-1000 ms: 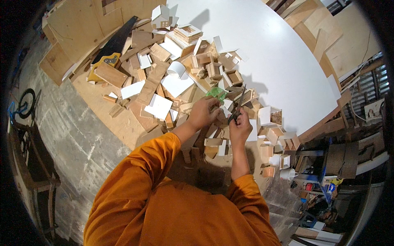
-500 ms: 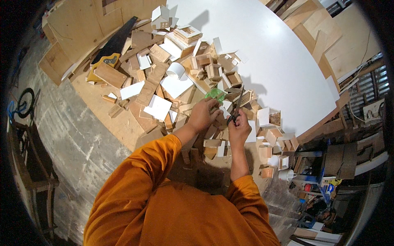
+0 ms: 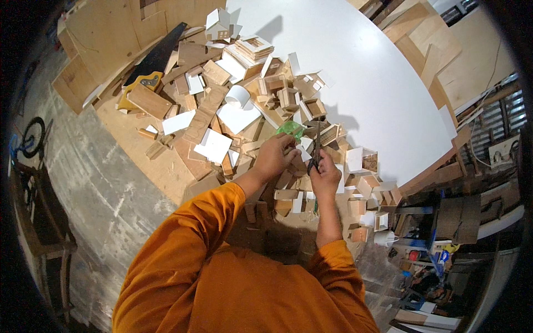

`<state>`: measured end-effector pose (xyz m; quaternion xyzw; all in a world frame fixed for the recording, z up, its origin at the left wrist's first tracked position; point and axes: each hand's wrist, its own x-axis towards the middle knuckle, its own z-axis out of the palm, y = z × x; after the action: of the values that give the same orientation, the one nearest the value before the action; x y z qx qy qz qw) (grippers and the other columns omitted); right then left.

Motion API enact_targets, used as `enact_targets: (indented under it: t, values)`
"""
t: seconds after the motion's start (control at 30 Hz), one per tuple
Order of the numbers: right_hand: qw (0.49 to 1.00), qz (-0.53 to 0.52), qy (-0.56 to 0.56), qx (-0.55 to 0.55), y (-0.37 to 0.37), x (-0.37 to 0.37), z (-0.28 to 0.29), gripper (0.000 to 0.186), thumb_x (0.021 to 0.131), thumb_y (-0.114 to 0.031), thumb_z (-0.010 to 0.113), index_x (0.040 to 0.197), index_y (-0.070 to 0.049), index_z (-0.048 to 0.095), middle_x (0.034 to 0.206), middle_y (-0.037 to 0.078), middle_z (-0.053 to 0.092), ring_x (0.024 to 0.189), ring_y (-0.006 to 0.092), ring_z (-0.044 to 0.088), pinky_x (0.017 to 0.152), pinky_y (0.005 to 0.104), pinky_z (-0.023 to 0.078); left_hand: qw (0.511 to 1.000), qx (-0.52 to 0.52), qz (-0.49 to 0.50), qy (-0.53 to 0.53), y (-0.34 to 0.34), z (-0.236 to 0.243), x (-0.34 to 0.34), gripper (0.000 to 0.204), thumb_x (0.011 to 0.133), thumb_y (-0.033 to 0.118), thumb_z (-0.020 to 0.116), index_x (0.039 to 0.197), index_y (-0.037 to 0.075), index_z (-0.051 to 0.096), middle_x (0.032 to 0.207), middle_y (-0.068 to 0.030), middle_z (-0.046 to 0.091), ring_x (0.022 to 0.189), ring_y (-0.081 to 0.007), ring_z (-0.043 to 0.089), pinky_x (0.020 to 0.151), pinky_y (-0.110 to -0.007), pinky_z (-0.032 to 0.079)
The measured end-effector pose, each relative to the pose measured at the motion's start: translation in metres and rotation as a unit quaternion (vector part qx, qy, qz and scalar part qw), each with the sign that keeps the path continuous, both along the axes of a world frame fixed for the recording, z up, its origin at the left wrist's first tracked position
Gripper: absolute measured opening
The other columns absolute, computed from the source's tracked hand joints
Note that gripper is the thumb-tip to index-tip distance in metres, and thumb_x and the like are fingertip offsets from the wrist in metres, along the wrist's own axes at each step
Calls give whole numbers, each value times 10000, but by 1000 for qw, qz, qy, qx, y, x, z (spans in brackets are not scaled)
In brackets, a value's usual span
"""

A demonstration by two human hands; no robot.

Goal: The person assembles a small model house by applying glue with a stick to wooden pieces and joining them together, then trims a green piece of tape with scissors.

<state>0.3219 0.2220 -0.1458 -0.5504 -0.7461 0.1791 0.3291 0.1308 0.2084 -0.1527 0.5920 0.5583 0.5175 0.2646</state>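
A translucent green sheet point(image 3: 291, 131), plastic by its look, stands up from the fingertips of my left hand point(image 3: 273, 157), which is closed on it. In my right hand point(image 3: 325, 176) is a pair of dark scissors point(image 3: 316, 147), gripped by the handles with the blades pointing away from me. From here the blades look nearly closed and sit just right of the green sheet. Both hands are over a heap of small wood and white board pieces. My left fingers partly cover the lower edge of the sheet.
A handsaw with a yellow handle point(image 3: 140, 87) lies at the left of the heap. A white roll point(image 3: 237, 96) and a little white house model point(image 3: 217, 24) are among the pieces. Small open wooden boxes point(image 3: 363, 160) line the right side, beside a broad white board point(image 3: 377, 89).
My right hand has turned the scissors slightly, so their tips have swung left, closer to the green sheet. My left hand stays almost in place with the sheet.
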Motion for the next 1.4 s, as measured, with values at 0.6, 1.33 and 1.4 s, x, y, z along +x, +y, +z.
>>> enact_targets:
  t: [0.6,1.33,1.4]
  values:
    - [992,31,90,-79,23,6,15,462,700,13,689,1155,2,610,829,103,683,775,130,656,689,271,507,1000,12,2,19,-1,3,0,219,793,186,710,931,29,643,934,-151,631,864,-373,613,740,-433,490]
    - [999,-11,-30,24,16,-3,12,547,680,-79,739,1212,-95,612,825,115,664,651,234,634,627,337,513,1000,-6,-8,-16,1,0,2,274,799,195,716,1027,48,680,965,-145,644,815,-346,651,714,-403,513]
    - [993,-27,-99,61,11,-10,30,539,681,-88,744,1203,-115,615,839,126,672,659,265,640,632,363,521,1000,-2,-8,-18,1,-1,1,270,797,196,718,1021,49,680,970,-145,643,816,-348,649,714,-405,513]
